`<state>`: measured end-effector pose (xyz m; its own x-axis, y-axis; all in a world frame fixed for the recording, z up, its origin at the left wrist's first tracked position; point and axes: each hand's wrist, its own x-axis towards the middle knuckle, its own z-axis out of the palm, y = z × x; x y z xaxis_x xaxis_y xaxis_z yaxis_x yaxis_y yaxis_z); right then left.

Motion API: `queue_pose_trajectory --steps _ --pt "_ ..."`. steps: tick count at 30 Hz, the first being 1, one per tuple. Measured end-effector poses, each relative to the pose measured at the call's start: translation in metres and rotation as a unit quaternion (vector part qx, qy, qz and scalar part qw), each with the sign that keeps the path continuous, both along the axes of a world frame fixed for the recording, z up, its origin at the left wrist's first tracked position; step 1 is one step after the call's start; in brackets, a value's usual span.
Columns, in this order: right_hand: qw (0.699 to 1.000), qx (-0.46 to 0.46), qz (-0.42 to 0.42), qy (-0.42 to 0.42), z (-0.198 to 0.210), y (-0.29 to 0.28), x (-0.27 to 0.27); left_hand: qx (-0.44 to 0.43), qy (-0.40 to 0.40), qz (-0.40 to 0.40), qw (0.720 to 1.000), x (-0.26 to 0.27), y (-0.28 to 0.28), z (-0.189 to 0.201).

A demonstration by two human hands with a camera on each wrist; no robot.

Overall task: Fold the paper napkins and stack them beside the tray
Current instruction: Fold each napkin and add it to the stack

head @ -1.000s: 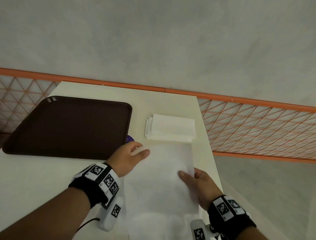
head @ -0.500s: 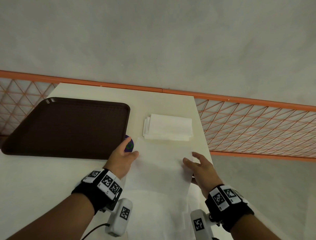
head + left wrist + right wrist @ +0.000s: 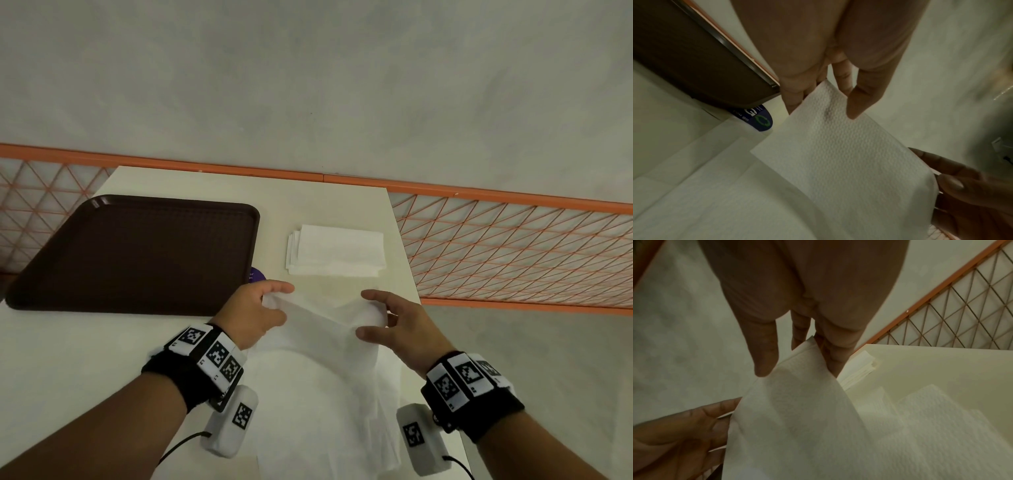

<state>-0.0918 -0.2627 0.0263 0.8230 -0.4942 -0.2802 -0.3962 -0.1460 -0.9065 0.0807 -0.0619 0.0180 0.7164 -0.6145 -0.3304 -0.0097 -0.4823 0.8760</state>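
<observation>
A white paper napkin (image 3: 322, 329) is lifted at its far edge above the table, its near part draping over more loose napkins (image 3: 325, 411). My left hand (image 3: 263, 308) pinches the napkin's far left corner (image 3: 824, 99) between thumb and fingers. My right hand (image 3: 383, 318) pinches the far right corner (image 3: 803, 356) the same way. A stack of folded napkins (image 3: 337, 250) lies just beyond, to the right of the dark brown tray (image 3: 137, 253).
The cream table (image 3: 51, 359) ends close on the right, where an orange mesh fence (image 3: 513, 246) runs. A round purple sticker (image 3: 255, 275) shows at the tray's near right corner. The tray holds nothing.
Both hands went from lying flat on the napkin to pinching its far corners, and the far edge has risen off the table and come toward me.
</observation>
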Motion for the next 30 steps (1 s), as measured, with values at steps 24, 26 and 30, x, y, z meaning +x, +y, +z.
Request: queue_pose_trajectory --steps 24,26,30 --pt "0.964 -0.264 -0.030 -0.006 0.008 0.001 0.000 -0.015 -0.228 0.021 0.973 -0.001 -0.006 0.001" --pt "0.969 -0.243 -0.036 -0.026 0.011 -0.001 -0.001 -0.036 -0.228 0.018 0.973 -0.002 -0.007 0.003" --pt "0.990 -0.114 -0.065 -0.059 0.013 -0.004 -0.003 -0.044 -0.172 0.026 0.984 -0.001 -0.007 0.005"
